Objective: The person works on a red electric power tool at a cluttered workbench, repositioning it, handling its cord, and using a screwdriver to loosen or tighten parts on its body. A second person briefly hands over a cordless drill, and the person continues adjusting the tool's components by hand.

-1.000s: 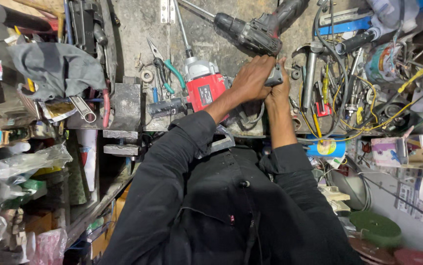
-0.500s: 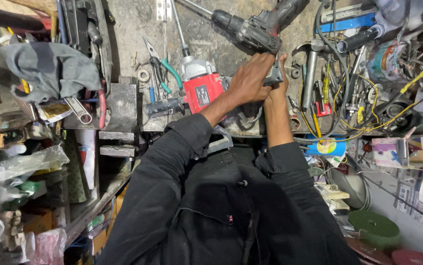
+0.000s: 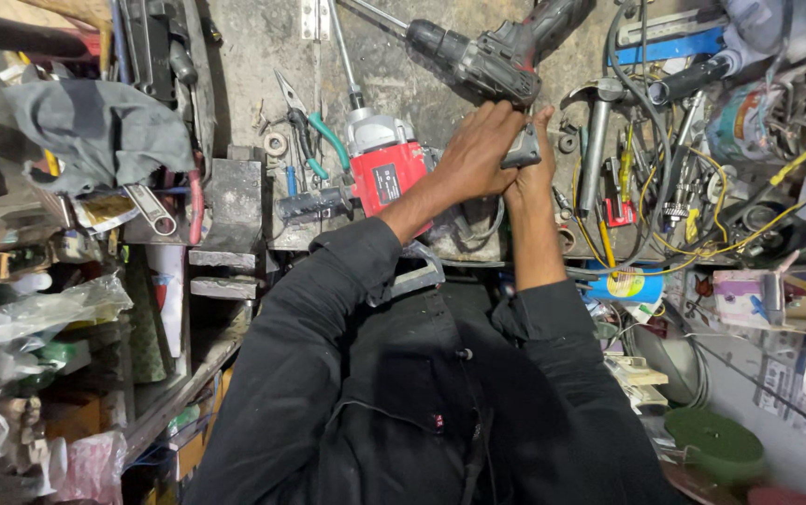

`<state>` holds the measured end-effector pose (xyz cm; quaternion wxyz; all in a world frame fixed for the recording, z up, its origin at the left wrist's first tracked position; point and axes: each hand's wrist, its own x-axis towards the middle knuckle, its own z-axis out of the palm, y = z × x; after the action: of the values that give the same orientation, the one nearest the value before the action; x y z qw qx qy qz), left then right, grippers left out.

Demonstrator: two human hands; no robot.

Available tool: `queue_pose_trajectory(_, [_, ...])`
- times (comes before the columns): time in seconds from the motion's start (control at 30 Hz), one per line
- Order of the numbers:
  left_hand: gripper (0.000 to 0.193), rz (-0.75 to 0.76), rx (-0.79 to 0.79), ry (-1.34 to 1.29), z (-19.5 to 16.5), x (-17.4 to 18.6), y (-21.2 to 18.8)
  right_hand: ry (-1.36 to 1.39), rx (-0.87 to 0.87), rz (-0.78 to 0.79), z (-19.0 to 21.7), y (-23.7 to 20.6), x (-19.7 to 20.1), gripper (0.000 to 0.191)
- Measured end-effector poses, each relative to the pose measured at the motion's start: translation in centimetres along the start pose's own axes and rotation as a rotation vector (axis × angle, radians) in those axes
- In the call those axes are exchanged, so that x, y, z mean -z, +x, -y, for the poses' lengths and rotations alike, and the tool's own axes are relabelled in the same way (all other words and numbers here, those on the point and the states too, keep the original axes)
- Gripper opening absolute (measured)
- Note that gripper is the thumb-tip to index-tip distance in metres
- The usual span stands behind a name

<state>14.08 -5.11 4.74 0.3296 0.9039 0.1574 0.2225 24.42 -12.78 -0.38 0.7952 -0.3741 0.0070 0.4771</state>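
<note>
Both my hands meet over the cluttered workbench. My left hand (image 3: 474, 154) wraps over a small grey metal part (image 3: 523, 150). My right hand (image 3: 532, 182) presses against the same part from the right, fingers pointing up. The part is mostly covered by my fingers. Just above my hands lies a dark power drill (image 3: 487, 61) with a long bit pointing left. A red and silver power tool (image 3: 382, 168) lies directly left of my left wrist.
Pliers with green handles (image 3: 314, 131), a hammer (image 3: 595, 131) and yellow wires (image 3: 702, 234) crowd the bench. A grey cloth (image 3: 104, 131) and a wrench (image 3: 152, 210) lie at left. Plastic bags (image 3: 48, 309) sit on shelves lower left; a round green pad (image 3: 713, 441) is lower right.
My hands stay closed together on the grey part, shifting only slightly. The view has drifted a little.
</note>
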Motion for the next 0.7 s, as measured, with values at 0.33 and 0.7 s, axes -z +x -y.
queue_pose_trajectory(0.33, [0.094,0.079,0.122,0.026,3.0,8.6,-3.0,0.07,-0.029,-0.034,-0.2,0.3,3.2,0.038])
queue_pose_trajectory(0.7, [0.096,0.219,0.231,0.285,1.7,8.6,-6.5,0.11,-0.005,-0.153,0.7,-0.1,4.2,0.074])
